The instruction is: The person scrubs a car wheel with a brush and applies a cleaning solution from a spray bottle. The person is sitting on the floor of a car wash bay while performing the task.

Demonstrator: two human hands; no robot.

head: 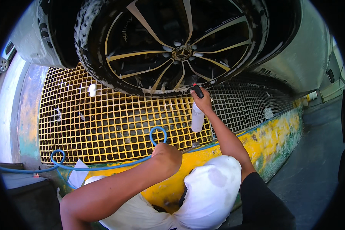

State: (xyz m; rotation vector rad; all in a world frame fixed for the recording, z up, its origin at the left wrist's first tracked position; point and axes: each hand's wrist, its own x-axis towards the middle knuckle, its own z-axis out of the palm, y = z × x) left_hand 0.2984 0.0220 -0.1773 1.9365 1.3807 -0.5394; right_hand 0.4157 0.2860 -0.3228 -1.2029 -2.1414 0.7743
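My right hand (203, 100) grips a white translucent spray bottle (197, 119) by its black trigger head. Its red nozzle points at the lower rim of the wheel (161, 77), a black and silver alloy bearing a Mercedes-Benz star on its center cap (182, 53). White foam clings to the tire (86, 31), and some lies on the spokes. Nearer to me, my left hand (167, 156) is closed around a thin blue hose (115, 167). A small loop of that hose rises just beyond the fist. My left fingers are mostly hidden behind the back of the hand.
Yellow floor grating (103, 126) lies under the wheel, with gray grating (241, 100) to the right. A foam clump (92, 90) sits on it. The painted curb (264, 138) runs past my knees. Wet car bodywork (302, 60) overhangs at right; another car (5, 60) stands far left.
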